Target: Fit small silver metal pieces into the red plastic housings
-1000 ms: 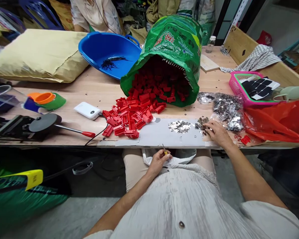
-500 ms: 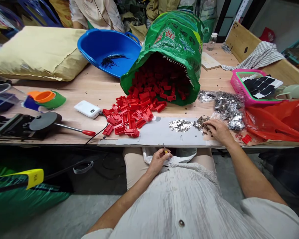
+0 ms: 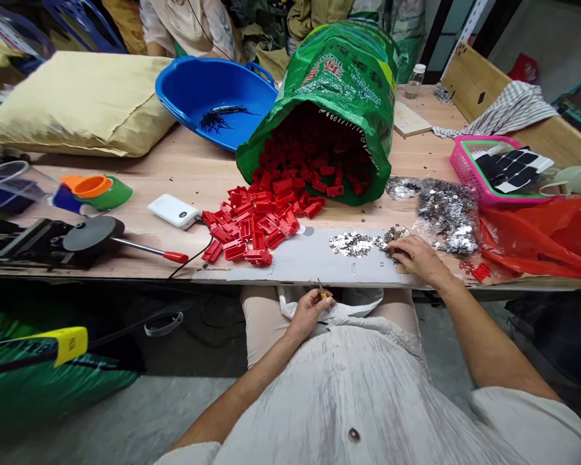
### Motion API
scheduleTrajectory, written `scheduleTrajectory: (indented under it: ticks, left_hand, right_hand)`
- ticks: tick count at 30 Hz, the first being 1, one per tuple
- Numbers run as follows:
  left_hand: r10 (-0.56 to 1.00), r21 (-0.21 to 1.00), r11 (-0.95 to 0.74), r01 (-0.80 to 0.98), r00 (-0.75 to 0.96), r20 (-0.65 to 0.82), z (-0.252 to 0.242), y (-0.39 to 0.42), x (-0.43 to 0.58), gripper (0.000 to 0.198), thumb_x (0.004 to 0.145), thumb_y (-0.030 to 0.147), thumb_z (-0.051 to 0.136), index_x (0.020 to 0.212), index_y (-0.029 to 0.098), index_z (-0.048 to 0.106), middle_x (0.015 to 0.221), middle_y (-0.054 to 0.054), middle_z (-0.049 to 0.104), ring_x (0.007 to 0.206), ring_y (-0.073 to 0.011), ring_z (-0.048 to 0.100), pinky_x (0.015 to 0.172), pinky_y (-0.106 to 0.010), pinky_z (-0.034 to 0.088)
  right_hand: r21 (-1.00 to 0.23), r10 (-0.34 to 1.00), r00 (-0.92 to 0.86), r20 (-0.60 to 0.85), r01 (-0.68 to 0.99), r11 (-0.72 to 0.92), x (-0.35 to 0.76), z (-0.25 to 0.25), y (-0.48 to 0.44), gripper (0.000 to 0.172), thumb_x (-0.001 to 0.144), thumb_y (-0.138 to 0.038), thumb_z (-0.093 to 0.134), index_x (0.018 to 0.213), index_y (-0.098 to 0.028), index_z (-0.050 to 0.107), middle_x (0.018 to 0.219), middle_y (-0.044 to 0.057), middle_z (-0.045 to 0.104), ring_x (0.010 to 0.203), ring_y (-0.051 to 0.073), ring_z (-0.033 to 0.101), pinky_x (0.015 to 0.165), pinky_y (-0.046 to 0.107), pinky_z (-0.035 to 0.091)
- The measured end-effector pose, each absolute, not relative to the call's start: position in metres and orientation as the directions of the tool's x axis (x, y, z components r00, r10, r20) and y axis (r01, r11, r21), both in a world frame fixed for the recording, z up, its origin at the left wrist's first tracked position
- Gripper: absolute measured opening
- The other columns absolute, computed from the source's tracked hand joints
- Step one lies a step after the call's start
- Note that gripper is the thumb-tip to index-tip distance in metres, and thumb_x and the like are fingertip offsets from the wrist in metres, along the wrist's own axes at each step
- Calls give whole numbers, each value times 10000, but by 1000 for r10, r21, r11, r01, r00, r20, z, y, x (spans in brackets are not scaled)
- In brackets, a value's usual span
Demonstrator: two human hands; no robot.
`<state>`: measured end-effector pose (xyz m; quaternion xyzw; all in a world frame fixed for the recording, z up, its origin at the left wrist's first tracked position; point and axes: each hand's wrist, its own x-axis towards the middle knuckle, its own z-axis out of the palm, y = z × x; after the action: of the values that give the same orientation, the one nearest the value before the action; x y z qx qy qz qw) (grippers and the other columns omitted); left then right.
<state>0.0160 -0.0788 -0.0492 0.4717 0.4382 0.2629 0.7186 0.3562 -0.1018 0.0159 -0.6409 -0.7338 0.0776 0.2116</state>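
My left hand (image 3: 310, 311) is closed round a small yellow-handled tool (image 3: 323, 294) with a thin metal tip pointing up, held over my lap below the table edge. Its exact kind is too small to tell. On the table, my right hand (image 3: 419, 258) reaches over a small heap of darker metal pieces (image 3: 392, 234), fingers bent but apart, fingertips touching it. Just left of that heap, small flat silvery metal pieces (image 3: 352, 244) lie spread on a grey sheet (image 3: 310, 265). Further left is a pile of red plastic housings (image 3: 256, 223), spilling from a green woven sack (image 3: 339, 71).
A clear bag of metal pieces (image 3: 445, 210), a red plastic bag (image 3: 537, 239) and a pink basket (image 3: 458, 158) stand right. Behind are a blue basin (image 3: 188, 84) and a stuffed tan sack (image 3: 82, 103). A lever press (image 3: 97, 234) and white power bank (image 3: 173, 211) sit left. Someone sits opposite.
My right hand has moved slightly left across the darker metal heap, its fingertips now closer to the silvery pieces. The left hand keeps its hold on the tool. The view has shifted slightly.
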Motion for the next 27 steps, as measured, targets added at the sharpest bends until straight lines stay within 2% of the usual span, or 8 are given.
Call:
scheduleTrajectory:
  ticks: [6, 13, 17, 24, 27]
  left_hand:
    - [793, 911, 410, 31, 481, -374, -51, -79, 16, 348, 717, 443, 735, 882, 155, 631, 789, -47, 707, 768, -168, 635, 762, -287, 463]
    - [791, 904, 427, 22, 475, -385, -50, -79, 15, 349, 718, 442, 738, 888, 157, 631, 794, -50, 711, 770, -165, 632, 760, -284, 460]
    - [792, 902, 431, 13, 473, -385, -50, -79, 16, 356, 707, 444, 750, 884, 157, 636, 787, -49, 711, 764, -165, 632, 761, -288, 464]
    - [791, 901, 434, 9, 474, -386, -49, -79, 16, 384, 686, 458, 766, 869, 147, 635, 774, -50, 710, 755, -163, 636, 747, -277, 462]
    - [793, 899, 438, 3, 470, -387, -48, -79, 17, 380, 685, 450, 769, 869, 145, 636, 769, -46, 710, 751, -156, 634, 745, -272, 460]
  right_hand:
    - [-426, 971, -124, 207, 882, 203, 343, 23, -100, 117, 899, -242, 562, 945, -241, 669, 996, 65, 687, 968, 246, 604, 884, 417, 463]
    - [-443, 980, -118, 159, 879, 178, 363, 19, -98, 74, 870, -235, 569, 847, -236, 640, 881, 43, 681, 870, 229, 599, 828, 390, 461]
    - [-435, 981, -112, 161, 884, 173, 368, 17, -99, 90, 875, -247, 568, 865, -235, 656, 921, 53, 691, 892, 228, 603, 834, 380, 458]
    - [-411, 985, -82, 149, 901, 137, 357, 23, -101, 78, 884, -243, 569, 854, -230, 640, 878, 48, 690, 863, 227, 604, 803, 371, 456]
    - [-413, 978, -91, 186, 896, 162, 353, 24, -101, 130, 886, -213, 548, 940, -235, 664, 966, 62, 699, 934, 241, 617, 845, 395, 465]
